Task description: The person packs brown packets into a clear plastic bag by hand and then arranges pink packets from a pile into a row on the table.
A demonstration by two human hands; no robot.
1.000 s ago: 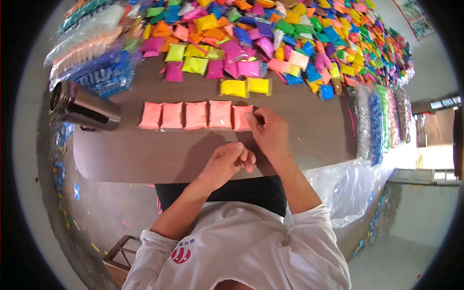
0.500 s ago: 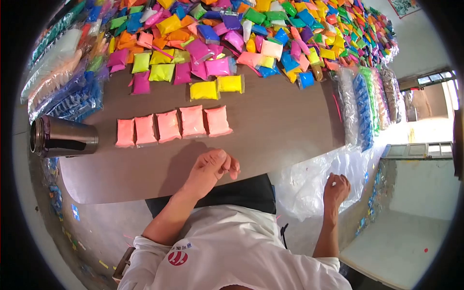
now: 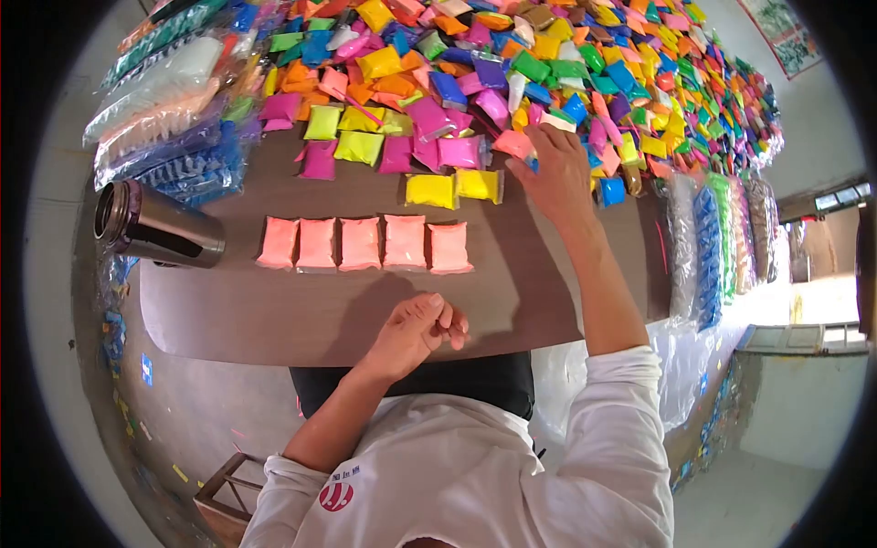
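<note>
My right hand reaches over the near edge of the packet pile, thumb and fingers apart, around a salmon packet and a blue packet. Whether its fingertips touch a packet I cannot make out. Above the table's front edge, my left hand is loosely closed, thumb against curled fingers, with nothing visible in it. Beyond the left hand lies a neat row of several salmon-pink packets. Two yellow packets lie side by side between that row and the pile.
A heap of small coloured packets covers the table's far side. On the left, a steel flask lies beside bagged packets. Long plastic-wrapped bundles line the right edge of the brown table.
My right hand has swung from beside the table, low on the right, up and forward to the pile. My left hand keeps its curled pose. The camera view has shifted slightly.
</note>
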